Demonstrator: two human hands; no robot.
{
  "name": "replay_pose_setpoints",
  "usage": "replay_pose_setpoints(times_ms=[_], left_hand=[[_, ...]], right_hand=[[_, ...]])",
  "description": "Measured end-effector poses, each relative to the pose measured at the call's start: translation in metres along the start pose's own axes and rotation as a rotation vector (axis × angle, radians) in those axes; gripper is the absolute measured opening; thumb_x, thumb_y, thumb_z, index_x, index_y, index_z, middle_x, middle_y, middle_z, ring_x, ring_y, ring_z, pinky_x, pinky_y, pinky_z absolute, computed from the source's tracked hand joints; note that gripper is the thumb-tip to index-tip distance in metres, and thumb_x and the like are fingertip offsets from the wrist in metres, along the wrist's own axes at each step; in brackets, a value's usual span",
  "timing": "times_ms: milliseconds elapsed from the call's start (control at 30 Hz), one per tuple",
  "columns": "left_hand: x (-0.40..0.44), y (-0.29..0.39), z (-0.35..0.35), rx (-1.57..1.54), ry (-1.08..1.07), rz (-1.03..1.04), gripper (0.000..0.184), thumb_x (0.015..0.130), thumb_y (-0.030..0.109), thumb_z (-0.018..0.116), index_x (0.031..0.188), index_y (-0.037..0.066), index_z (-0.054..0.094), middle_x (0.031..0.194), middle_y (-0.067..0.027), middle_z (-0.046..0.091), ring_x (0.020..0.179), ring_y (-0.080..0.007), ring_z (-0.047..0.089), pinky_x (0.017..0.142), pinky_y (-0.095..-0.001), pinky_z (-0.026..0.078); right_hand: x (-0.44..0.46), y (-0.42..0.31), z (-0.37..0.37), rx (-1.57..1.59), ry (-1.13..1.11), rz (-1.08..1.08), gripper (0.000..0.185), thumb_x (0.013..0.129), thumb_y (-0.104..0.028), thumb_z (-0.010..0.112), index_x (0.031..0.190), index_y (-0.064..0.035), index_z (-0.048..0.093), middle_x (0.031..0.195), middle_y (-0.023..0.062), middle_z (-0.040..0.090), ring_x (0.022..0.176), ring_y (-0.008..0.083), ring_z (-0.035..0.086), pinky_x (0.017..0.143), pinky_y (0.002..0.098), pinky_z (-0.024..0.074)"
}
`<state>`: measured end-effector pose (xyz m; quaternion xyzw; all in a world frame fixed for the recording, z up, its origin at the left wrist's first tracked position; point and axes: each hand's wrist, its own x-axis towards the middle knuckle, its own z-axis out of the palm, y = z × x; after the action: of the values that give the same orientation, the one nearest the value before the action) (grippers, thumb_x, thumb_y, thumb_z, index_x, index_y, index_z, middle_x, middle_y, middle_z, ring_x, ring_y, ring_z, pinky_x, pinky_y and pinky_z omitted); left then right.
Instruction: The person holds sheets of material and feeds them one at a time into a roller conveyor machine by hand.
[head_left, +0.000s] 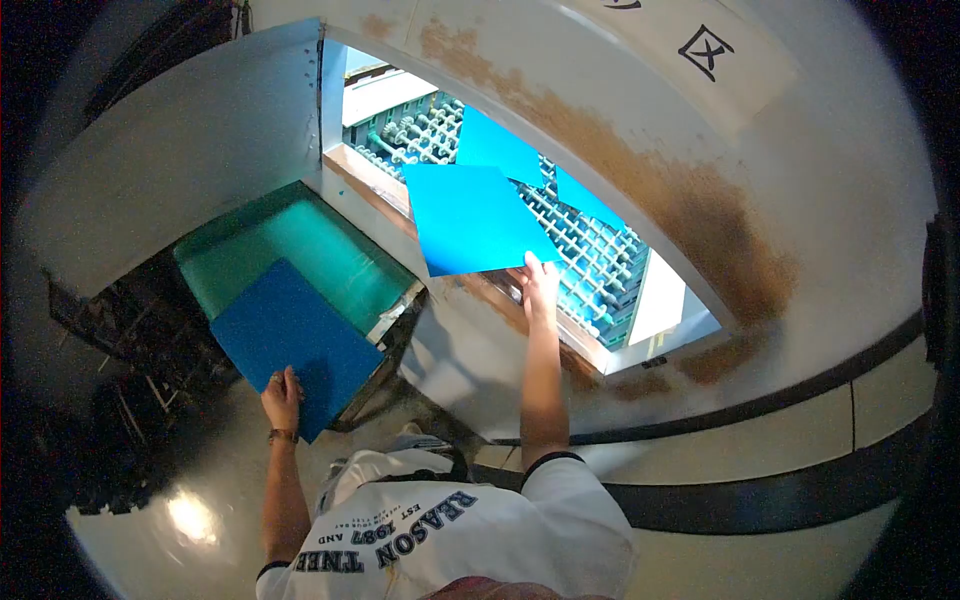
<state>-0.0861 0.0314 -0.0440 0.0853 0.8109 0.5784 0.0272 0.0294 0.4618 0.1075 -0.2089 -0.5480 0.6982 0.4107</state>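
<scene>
Bright-blue flat sheet (475, 222) is over the pale metal rollers (582, 247), its corner gripped by your right hand (540, 286); your left hand (283, 400) grips a dark-blue flat sheet (300, 340) by its edge, apparently sparing both faces.

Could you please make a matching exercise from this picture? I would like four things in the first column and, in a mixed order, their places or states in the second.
Column 1
1. Left hand
2. Right hand
3. Wristband
4. Small wheels

Column 2
A. Around the left wrist
B. In rows inside the lit opening
C. Holding the brighter blue sheet
D. Holding the darker blue sheet, partly over the green surface

Right pairs: 1-D, 2-C, 3-A, 4-B
</scene>
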Motion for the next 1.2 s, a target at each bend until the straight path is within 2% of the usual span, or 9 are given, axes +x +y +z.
replay_pose_setpoints(times_ms=[400, 500, 567, 600, 700, 767, 900, 967, 1200], left_hand=[[0.0, 0.003, 0.001, 0.033, 0.022, 0.054, 0.032, 0.088, 0.024, 0.05, 0.065, 0.001, 0.054, 0.053, -0.0063, 0.054, 0.046, -0.0108, 0.053, 0.043, -0.0252, 0.041], [0.001, 0.004, 0.001, 0.037, 0.019, 0.089, 0.033, 0.088, 0.024, 0.05, 0.066, 0.0, 0.055, 0.053, -0.0067, 0.055, 0.046, -0.0113, 0.054, 0.043, -0.0254, 0.042], [0.001, 0.003, 0.002, 0.068, 0.016, 0.081, 0.032, 0.088, 0.023, 0.05, 0.068, 0.0, 0.056, 0.055, -0.0067, 0.056, 0.046, -0.0114, 0.054, 0.043, -0.0256, 0.042], [0.001, 0.009, 0.003, 0.065, 0.013, 0.084, 0.032, 0.088, 0.023, 0.05, 0.068, 0.0, 0.056, 0.055, -0.0067, 0.056, 0.046, -0.0114, 0.054, 0.043, -0.0256, 0.042], [-0.002, 0.018, 0.001, 0.093, 0.013, 0.07, 0.03, 0.088, 0.023, 0.05, 0.069, 0.0, 0.056, 0.056, -0.0065, 0.056, 0.046, -0.0113, 0.054, 0.044, -0.0253, 0.042], [-0.001, 0.009, 0.001, 0.055, -0.018, 0.011, 0.03, 0.088, 0.023, 0.05, 0.072, 0.0, 0.057, 0.057, -0.0067, 0.057, 0.048, -0.0107, 0.054, 0.044, -0.0252, 0.043], [0.0, 0.008, 0.002, -0.015, 0.01, 0.009, 0.032, 0.089, 0.025, 0.05, 0.069, 0.001, 0.055, 0.055, -0.0057, 0.055, 0.045, -0.0099, 0.051, 0.042, -0.0244, 0.04], [0.002, 0.009, -0.007, -0.369, 0.012, -0.123, 0.034, 0.089, 0.029, 0.049, 0.064, 0.005, 0.052, 0.052, -0.0033, 0.051, 0.042, -0.0083, 0.046, 0.039, -0.0227, 0.035], [-0.03, -0.03, -0.055, -0.223, 0.059, -0.254, 0.047, 0.087, 0.041, 0.048, 0.053, 0.009, 0.045, 0.044, 0.0007, 0.043, 0.036, -0.0065, 0.038, 0.034, -0.0223, 0.028]], right_hand=[[-0.019, -0.061, -0.064, -0.044, 0.272, -0.103, 0.025, 0.081, -0.009, 0.056, 0.103, 0.0002, 0.047, 0.091, 0.0074, 0.057, 0.078, 0.0173, 0.057, 0.066, 0.032, 0.0493], [-0.021, -0.047, -0.088, -0.494, 0.375, -0.209, 0.043, 0.08, -0.015, 0.057, 0.115, 0.0034, 0.042, 0.103, 0.0148, 0.054, 0.093, 0.0262, 0.054, 0.079, 0.0381, 0.0454], [-0.026, -0.039, -0.085, -1.435, 0.939, -0.548, 0.059, 0.078, -0.023, 0.057, 0.124, 0.0051, 0.033, 0.117, 0.0221, 0.044, 0.111, 0.0354, 0.042, 0.095, 0.0431, 0.0329], [-0.032, -0.044, -0.074, -1.382, 0.884, -0.553, 0.069, 0.076, -0.028, 0.058, 0.128, 0.005, 0.027, 0.126, 0.0255, 0.034, 0.119, 0.0396, 0.03, 0.101, 0.0451, 0.0223], [-0.036, -0.041, -0.055, -1.513, 0.533, -0.803, 0.056, 0.078, -0.025, 0.057, 0.122, 0.004, 0.038, 0.12, 0.0245, 0.042, 0.116, 0.0394, 0.034, 0.099, 0.0461, 0.0254], [-0.028, -0.01, -0.065, -1.485, 0.15, -0.581, 0.046, 0.08, -0.032, 0.055, 0.114, -0.0009, 0.049, 0.114, 0.0212, 0.048, 0.112, 0.0379, 0.04, 0.096, 0.0463, 0.0281], [-0.024, -0.001, -0.049, -1.628, 0.12, -0.39, 0.045, 0.08, -0.042, 0.052, 0.107, -0.0061, 0.056, 0.111, 0.0184, 0.052, 0.106, 0.0353, 0.045, 0.091, 0.0453, 0.0327], [-0.01, 0.005, -0.059, -1.598, 0.067, -0.333, 0.046, 0.08, -0.047, 0.049, 0.106, -0.0101, 0.058, 0.11, 0.0183, 0.052, 0.103, 0.0326, 0.048, 0.088, 0.0439, 0.0355], [0.005, -0.001, -0.065, -1.605, 0.058, -0.305, 0.046, 0.08, -0.048, 0.049, 0.103, -0.0089, 0.059, 0.11, 0.0174, 0.052, 0.101, 0.0314, 0.049, 0.083, 0.0437, 0.0381]])
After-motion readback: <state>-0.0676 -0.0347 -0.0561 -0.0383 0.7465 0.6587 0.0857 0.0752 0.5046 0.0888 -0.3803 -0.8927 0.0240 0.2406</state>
